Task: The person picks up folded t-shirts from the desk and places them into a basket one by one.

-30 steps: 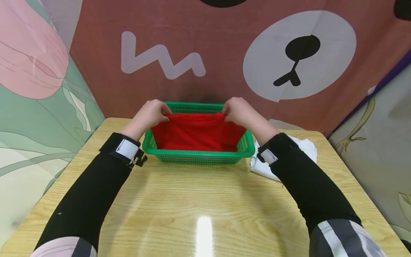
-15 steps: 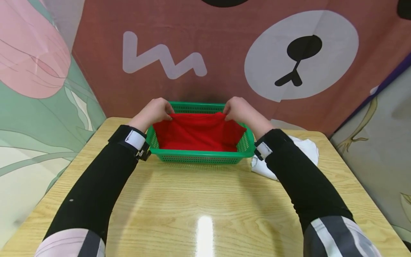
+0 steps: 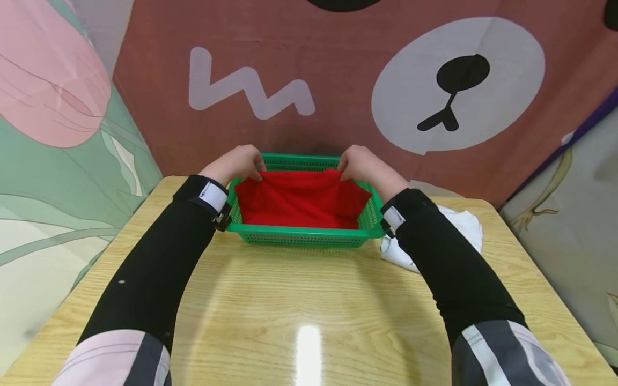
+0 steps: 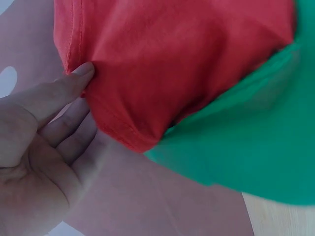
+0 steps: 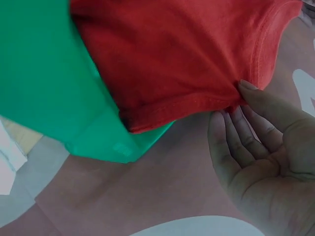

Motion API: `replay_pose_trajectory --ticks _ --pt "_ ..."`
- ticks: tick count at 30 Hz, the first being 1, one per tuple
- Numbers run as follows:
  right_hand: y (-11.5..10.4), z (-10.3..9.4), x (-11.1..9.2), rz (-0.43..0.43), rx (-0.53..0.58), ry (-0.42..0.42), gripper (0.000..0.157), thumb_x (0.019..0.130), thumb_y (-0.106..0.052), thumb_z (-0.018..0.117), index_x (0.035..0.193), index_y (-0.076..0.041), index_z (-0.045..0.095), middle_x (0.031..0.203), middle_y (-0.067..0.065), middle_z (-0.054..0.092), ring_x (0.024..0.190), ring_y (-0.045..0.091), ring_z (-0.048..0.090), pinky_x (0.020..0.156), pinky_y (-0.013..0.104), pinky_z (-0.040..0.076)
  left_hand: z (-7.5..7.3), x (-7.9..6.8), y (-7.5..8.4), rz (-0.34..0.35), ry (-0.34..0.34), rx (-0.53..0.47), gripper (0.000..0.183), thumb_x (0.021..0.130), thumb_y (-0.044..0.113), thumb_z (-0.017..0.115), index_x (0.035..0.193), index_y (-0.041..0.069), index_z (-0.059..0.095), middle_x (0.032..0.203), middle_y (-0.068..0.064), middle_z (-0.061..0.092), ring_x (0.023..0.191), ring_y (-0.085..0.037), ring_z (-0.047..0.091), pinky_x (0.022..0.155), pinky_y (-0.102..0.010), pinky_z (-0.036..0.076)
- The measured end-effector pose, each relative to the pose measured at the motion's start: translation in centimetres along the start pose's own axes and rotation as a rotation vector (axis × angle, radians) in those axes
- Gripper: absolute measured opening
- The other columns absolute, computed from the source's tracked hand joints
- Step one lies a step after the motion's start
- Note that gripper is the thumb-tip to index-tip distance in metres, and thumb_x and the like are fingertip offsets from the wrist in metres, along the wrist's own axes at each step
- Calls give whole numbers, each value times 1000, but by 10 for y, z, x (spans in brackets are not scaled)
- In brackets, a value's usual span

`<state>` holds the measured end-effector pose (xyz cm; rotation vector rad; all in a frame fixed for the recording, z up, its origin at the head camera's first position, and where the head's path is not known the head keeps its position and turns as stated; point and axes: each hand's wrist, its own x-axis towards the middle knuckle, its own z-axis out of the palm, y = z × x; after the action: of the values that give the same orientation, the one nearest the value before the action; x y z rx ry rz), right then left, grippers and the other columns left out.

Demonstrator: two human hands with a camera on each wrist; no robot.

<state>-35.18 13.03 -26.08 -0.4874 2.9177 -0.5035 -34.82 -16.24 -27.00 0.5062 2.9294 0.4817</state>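
A red garment [image 3: 304, 198] with stitched hems lies partly in the green plastic basket [image 3: 299, 230], its far edge raised between both hands. My left hand [image 3: 243, 162] pinches the garment's upper left corner between thumb and fingers. In the left wrist view, the thumb of the left hand [image 4: 54, 118] presses the cloth beside a seam. At the upper right corner my right hand [image 3: 359, 162] has the same kind of pinch. The right wrist view has the right hand [image 5: 263, 147] gripping the hem while a loose corner droops over the basket rim. Much of the basket's inside is hidden by the red cloth.
A folded white cloth [image 3: 456, 228] lies right of the basket, partly behind the right forearm. Everything stands on a light wood table [image 3: 270, 305]. A brown hanging cloth [image 3: 338, 80] with a bear face backs the table, close behind the basket.
The left hand and wrist have shifted slightly right and inward, and the right forearm slightly inward. Both keep hold of the red garment, and the whole view has drifted a little.
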Motion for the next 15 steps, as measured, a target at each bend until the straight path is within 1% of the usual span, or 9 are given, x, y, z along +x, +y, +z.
replay_pose_trajectory --ticks 5,8,11,15 --pt "4 0 5 6 -9 -27 21 91 -9 69 110 -1 71 120 18 66 110 32 58 92 43 55 0 8 0 -25 -56 4 20 91 11 70 109 2 72 118 -17 66 98 -30 63 84 -41 54" --pt "4 1 9 4 -11 -39 20 91 -9 68 109 -1 72 119 17 66 108 31 58 90 42 55 1 12 -1 -32 -66 21 19 91 11 70 107 2 72 116 -17 66 97 -29 62 84 -40 53" --pt "3 0 12 7 -18 -51 21 90 -9 70 109 -1 72 118 17 66 105 30 57 89 41 55 1 14 -3 -39 -75 23 19 91 12 70 106 1 71 113 -17 65 93 -28 60 80 -37 52" --pt "3 0 16 12 -21 -69 24 90 -9 70 112 -1 71 119 17 65 102 30 57 89 41 55 2 16 -6 -66 -98 -12 19 92 13 70 107 2 70 111 -15 63 90 -26 56 77 -35 50"
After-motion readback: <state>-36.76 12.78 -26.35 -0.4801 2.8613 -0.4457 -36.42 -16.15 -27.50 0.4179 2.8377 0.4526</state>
